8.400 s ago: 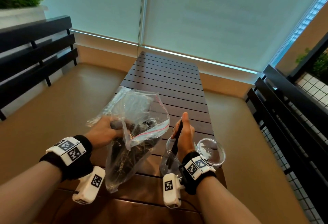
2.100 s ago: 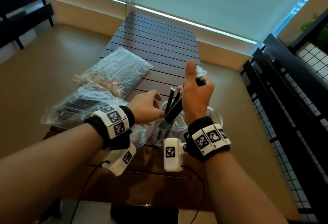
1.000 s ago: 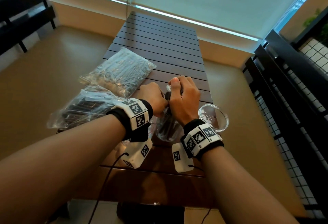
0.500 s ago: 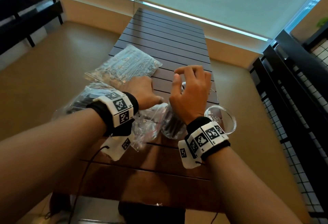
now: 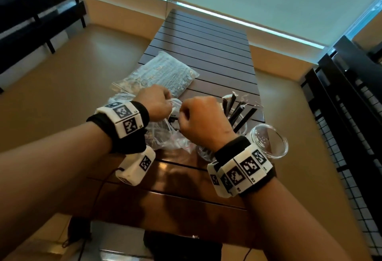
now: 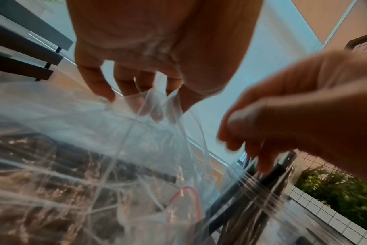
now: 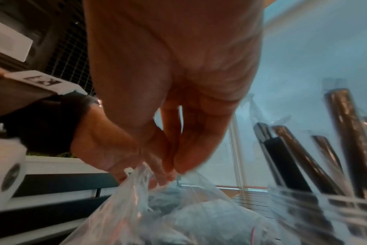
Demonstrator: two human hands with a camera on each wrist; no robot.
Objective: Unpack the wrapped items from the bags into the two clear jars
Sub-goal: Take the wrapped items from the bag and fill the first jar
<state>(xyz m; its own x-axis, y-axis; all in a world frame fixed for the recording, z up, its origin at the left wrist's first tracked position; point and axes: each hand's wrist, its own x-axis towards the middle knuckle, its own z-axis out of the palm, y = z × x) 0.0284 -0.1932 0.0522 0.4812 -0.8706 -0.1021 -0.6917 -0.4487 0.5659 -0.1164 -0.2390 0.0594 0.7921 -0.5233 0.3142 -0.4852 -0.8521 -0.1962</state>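
Head view: a second sealed bag [image 5: 163,74] lies at 11 o'clock on the slatted table [image 5: 206,39], an empty jar [image 5: 268,141] at 3. The left hand [image 5: 155,101] and right hand [image 5: 198,120] each pinch the mouth of the clear zip bag [image 5: 165,136], just left of the jar [image 5: 239,128] holding dark wrapped sticks [image 5: 237,112].

Clear zip bag [image 5: 165,134] with red seal line, crumpled, mouth pinched at top edge by both hands, dark wrapped sticks inside. Second clear bag [image 5: 163,74] flat, sealed, beyond the grip. Jar [image 5: 237,124] right of the grip, upright, holding black wrapped sticks [image 5: 239,110] leaning outward. Empty jar [image 5: 268,141] further right, just beside it.
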